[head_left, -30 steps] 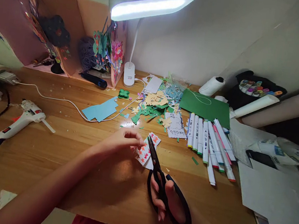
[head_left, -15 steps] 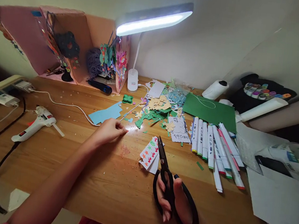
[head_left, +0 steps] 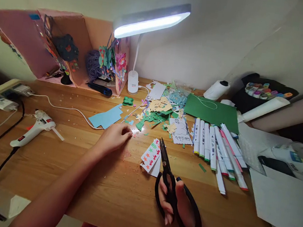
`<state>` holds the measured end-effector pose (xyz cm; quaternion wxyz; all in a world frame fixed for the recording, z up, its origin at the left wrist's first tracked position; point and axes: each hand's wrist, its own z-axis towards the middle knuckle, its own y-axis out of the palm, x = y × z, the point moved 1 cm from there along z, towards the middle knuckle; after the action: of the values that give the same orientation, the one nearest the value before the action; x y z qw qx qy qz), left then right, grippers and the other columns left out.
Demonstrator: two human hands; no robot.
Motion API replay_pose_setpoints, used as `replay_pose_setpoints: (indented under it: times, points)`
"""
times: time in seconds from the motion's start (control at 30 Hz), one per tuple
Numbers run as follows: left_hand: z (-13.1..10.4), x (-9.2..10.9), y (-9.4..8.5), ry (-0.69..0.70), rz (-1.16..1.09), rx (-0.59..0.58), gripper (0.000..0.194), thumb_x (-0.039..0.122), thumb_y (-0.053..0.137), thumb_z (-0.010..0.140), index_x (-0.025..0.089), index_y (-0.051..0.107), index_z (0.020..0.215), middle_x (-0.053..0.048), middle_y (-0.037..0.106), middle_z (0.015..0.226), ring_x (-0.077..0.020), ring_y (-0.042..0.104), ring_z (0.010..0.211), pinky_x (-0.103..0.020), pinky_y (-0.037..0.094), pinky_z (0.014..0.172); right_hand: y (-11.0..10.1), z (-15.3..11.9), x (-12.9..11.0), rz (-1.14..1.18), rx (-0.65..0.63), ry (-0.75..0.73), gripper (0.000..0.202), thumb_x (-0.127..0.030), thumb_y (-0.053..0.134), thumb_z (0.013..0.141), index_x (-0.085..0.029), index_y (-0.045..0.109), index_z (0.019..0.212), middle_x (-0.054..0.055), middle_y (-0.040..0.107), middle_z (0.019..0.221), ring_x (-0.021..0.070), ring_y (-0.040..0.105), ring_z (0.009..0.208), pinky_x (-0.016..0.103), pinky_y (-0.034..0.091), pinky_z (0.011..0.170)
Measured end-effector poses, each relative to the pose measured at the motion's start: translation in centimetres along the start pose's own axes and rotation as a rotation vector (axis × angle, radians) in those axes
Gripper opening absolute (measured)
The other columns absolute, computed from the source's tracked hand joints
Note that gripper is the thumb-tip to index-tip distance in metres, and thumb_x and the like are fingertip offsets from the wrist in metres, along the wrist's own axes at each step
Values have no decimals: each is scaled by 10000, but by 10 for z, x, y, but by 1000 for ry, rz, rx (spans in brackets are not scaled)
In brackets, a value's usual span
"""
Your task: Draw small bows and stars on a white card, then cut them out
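My right hand point(head_left: 168, 198) is closed through the handle loops of a pair of black scissors point(head_left: 166, 164), whose blades are together and point away from me. Beside the blades lies a folded white paper point(head_left: 151, 156) printed with red bows and orange and green stars. Resting on the wood, my left hand point(head_left: 116, 137) has its thumb and fingers pressed together. A tiny reddish star-shaped cutout point(head_left: 134, 135) shows on the table by those fingertips. Whether anything is pinched between them is hidden. Beyond that hand lies a light blue paper piece point(head_left: 106, 116).
Paper scraps point(head_left: 159, 109) heap at the back below a white desk lamp point(head_left: 133, 82). Several markers point(head_left: 213, 145) lie right, near green card point(head_left: 211, 110). A corded glue gun point(head_left: 35, 126) is at left. A pink cardboard box point(head_left: 95, 28) stands at the back left.
My left hand has shifted slightly right and turned, and the small reddish star now shows on the table by its fingertips. The right hand and scissors stay put.
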<state>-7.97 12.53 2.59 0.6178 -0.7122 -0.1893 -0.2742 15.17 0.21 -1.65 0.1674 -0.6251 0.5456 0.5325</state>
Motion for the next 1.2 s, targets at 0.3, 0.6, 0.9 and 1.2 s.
replay_pose_setpoints:
  times: [0.3,0.6,0.9,1.2]
  points:
    - [-27,41,32,137,30,-33,295,481,516,844,196,556,913,-50,616,925,-209,577,830,-301,421,690,-5,3,0,91,-22,-45,655,-874,278,630,-226,359,685,-101,369,417,57,338,266,191,394,305]
    - [-34,41,34,136,-102,-78,447,425,656,746,187,524,1100,-71,581,1036,-211,564,904,-300,416,737,-7,8,6,112,-35,-85,633,-853,258,674,-229,361,694,-100,349,405,68,336,262,192,378,299]
    - [-37,42,44,-68,-608,-161,218,308,681,688,171,652,856,-13,620,738,-169,539,679,-239,361,577,-4,12,6,126,-45,-101,610,-826,243,714,-229,369,723,-101,363,420,63,313,265,187,362,308]
    - [-22,37,43,-245,-1070,-66,385,529,647,687,144,628,679,-22,599,661,-134,552,636,-228,442,620,9,-8,-5,81,-138,-85,689,-848,247,672,-197,442,785,-43,437,567,81,398,437,238,450,503]
